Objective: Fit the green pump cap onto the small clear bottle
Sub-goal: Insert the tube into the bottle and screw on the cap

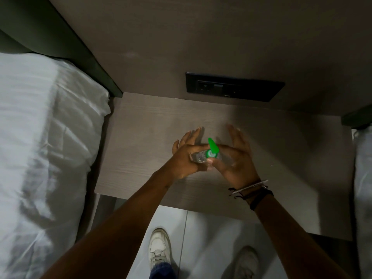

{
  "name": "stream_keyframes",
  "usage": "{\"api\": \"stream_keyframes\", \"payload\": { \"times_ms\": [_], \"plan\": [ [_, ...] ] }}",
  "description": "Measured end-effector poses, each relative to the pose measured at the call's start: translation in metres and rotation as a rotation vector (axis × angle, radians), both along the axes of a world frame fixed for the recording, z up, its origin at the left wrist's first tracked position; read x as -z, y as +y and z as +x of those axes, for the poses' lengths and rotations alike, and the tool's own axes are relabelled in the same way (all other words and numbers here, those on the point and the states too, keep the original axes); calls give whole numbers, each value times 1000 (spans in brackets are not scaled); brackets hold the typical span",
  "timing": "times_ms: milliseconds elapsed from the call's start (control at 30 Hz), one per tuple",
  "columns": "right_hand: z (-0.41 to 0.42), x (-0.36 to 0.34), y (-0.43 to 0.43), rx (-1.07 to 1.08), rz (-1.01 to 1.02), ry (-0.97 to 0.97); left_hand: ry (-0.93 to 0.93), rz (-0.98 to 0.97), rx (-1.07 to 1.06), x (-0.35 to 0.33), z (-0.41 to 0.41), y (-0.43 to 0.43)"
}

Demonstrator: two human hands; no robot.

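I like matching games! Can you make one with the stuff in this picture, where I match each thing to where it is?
Things:
1. green pump cap
2. power socket panel
3. white shoes
4. bracelets

Places:
A. on the floor
B. on the right wrist
C. on the wall behind the bedside table
D. on the small clear bottle, between the left hand and right hand

Pairs: 1-D, 2-C, 3-A, 4-B

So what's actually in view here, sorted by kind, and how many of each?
Hands: 2, left hand and right hand
Clear bottle: 1
Green pump cap: 1
White shoes: 2
Black socket panel: 1
Bedside table: 1
Total: 8
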State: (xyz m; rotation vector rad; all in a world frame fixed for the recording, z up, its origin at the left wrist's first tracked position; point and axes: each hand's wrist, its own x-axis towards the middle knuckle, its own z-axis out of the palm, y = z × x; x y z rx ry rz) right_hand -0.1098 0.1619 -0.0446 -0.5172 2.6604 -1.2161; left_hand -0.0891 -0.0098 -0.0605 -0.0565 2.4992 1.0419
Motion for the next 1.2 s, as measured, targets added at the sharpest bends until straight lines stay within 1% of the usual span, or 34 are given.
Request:
{"api": "stream_keyframes", "payload": {
  "times_ms": [167, 233, 300, 400, 500, 533, 600, 633, 700, 800, 833, 933, 1000, 1067, 1133, 1167, 1200],
  "plan": [
    [0, -4, -8, 43, 71, 24, 47, 51, -36, 11, 7, 0],
    [0, -3, -6, 3, 55, -30, 103, 63, -69, 15, 14, 2],
    [2, 0, -1, -24, 5, -44, 172, 108, -134, 21, 23, 4],
    [5, -2, 1, 33, -41, -32, 237, 150, -236, 27, 33, 12],
    [6, -3, -2, 110, 30, -9, 234, 107, -271, 30, 36, 19],
    [7, -3, -2, 105, 36, -37, 228, 105, -289, 30, 36, 20],
    [10, -2, -1, 49, -28, -143, 215, 137, -324, 30, 36, 20],
    [10, -2, -1, 24, -67, -166, 206, 151, -329, 29, 36, 19],
    [9, -1, -1, 28, -107, -140, 194, 140, -310, 27, 34, 18],
    [5, -3, -5, 116, -59, -77, 178, 105, -262, 27, 31, 16],
    [4, -3, -6, 121, -47, -84, 181, 99, -249, 27, 30, 15],
    [3, 0, -3, 2, -88, -228, 201, 118, -233, 29, 30, 11],
    [1, 1, 0, -40, -135, -262, 193, 132, -229, 27, 29, 11],
    [0, 0, -1, -2, -154, -207, 194, 111, -219, 24, 27, 12],
    [-2, -1, -4, 44, -87, -83, 190, 100, -214, 23, 26, 12],
    [-2, 0, -5, 51, -54, -50, 189, 104, -214, 23, 27, 12],
    [-1, 0, -6, 45, -47, -74, 193, 109, -216, 24, 28, 12]
  ]
}}
